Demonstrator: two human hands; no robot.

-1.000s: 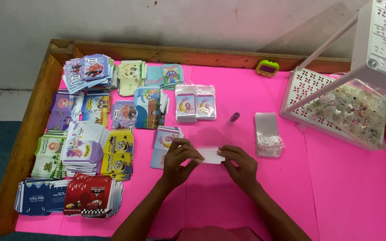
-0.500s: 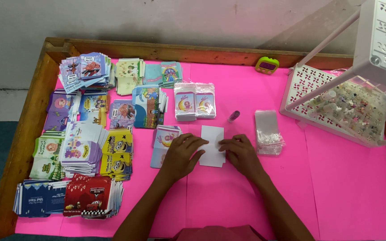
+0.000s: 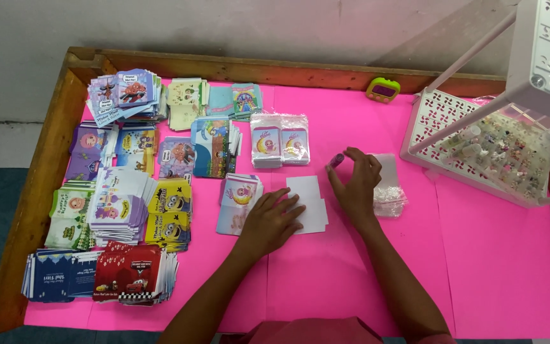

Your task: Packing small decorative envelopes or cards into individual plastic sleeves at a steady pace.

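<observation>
The left hand [image 3: 274,220] lies flat, fingers spread, pressing a white card [image 3: 307,202] onto the pink mat [image 3: 479,267]. The right hand [image 3: 356,185], just beyond the card, pinches a small purple stick [image 3: 337,159] at its fingertips, with clear bags [image 3: 388,186] beside it.

Card packs [image 3: 122,191]: colourful stacks in rows, desk's left half. Two clear sachets [image 3: 280,139], white-purple, centre. Clear bag stack [image 3: 388,185], right of centre. Yellow-green timer [image 3: 382,90] with dark screen, far edge.
</observation>
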